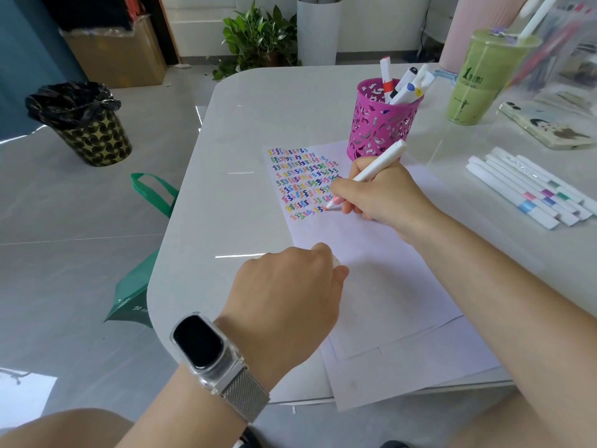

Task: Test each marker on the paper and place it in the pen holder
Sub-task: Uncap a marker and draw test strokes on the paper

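Note:
My right hand [384, 197] grips a white marker [379, 166], its pink tip touching the white paper [381, 279] at the end of a row of coloured squiggles [303, 182]. My left hand [290, 286] rests on the paper's near left part as a closed fist; a small pale piece, perhaps the marker's cap, peeks out at its fingers. The magenta pen holder [381, 124] stands just beyond the paper with several markers in it. More white markers [529, 189] lie in a row on the table to the right.
A green drink cup [478, 79] with a straw stands behind the holder. A phone [546, 127] and a clear bag of pens [568, 43] lie at the far right. A bin [87, 124], a green bag [139, 286], a plant [255, 37] are on the floor to the left.

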